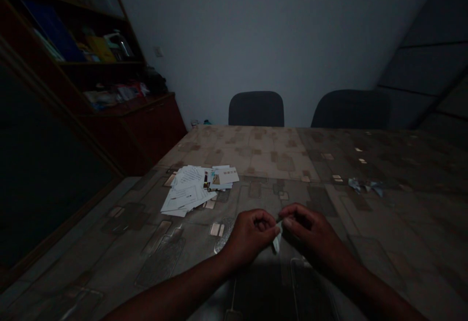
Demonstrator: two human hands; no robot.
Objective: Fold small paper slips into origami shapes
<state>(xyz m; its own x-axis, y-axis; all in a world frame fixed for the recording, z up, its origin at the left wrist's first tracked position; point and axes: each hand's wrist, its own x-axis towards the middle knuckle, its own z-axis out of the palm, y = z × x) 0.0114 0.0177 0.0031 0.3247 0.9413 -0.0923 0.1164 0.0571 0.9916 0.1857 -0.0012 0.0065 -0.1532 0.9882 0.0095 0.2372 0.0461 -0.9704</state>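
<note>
Paper piece (277, 246): small, pale and narrow; located between the two hands over the near part of the table, lower end hanging below the fingertips — folds too dim to tell

Left hand (251, 236): fingers curled, thumb and forefinger pinching the paper piece from its left side

Right hand (310, 229): fingers bent, thumb and forefinger closed on the upper end of the paper piece, fingertips just beside those of the left hand

Tablecloth (263, 145): brownish, patterned with rectangles, several of them shiny

Card pile (188, 194): overlapping printed sheets fanned unevenly on the tablecloth, beyond the left hand and to its left; small pictures visible at the right side of the pile

Pale scrap (365, 186): lies on the tablecloth at right, well apart from the right hand — exact form unclear

Seating: left chair (256, 109) and right chair (351, 109), both dark, at the far edge of the table

Cabinet (157, 128): reddish-brown, at left, shelves loaded; kettle (122, 46) stands beside a yellow item (100, 49)

Lighting: dim throughout
</note>
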